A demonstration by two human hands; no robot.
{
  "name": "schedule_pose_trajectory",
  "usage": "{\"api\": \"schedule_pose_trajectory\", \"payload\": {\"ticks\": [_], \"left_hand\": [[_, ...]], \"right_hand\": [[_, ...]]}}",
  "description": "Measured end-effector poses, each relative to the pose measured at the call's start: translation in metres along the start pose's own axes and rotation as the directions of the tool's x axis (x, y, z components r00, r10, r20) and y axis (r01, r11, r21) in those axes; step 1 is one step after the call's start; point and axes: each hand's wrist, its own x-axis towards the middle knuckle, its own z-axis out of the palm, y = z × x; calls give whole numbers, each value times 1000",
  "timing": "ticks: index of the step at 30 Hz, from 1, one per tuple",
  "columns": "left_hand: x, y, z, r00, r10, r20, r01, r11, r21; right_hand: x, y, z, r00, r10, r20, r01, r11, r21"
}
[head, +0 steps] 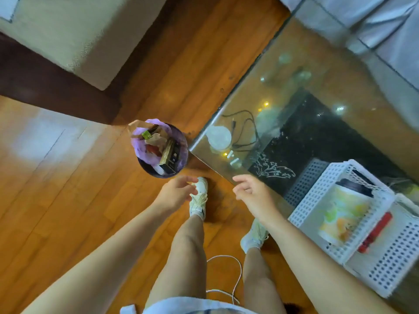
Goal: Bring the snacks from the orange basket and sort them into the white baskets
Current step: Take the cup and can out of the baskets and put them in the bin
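Empty hands (175,192) (251,193) above wooden floor (68,177)

bin (180,141) left of table (317,71), baskets (317,205) on table

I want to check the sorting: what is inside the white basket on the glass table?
The white basket holds a pale snack bag, partly under a dark item. What lies beneath is hidden.
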Motion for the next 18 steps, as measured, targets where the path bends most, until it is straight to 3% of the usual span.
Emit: {"api": "schedule_pose_trajectory", "payload": {"ticks": [6, 10, 15, 18], "left_hand": [[-25, 53, 98, 987, 127, 102, -147, 966, 215], [-38, 80, 182, 974, 172, 150, -203, 953, 225], [-43, 95, 295, 955, 127, 267, -192, 953, 236], [-37, 95, 344, 973, 67, 219, -111, 975, 194]], "right_hand": [[-67, 96, -68, 984, 88, -154, -47, 966, 254], [-107, 169, -110, 953, 184, -240, -80, 920, 385], [-133, 258, -157, 892, 299, -338, -119, 878, 464], [-130, 290, -174, 864, 358, -353, -130, 838, 531]]}}
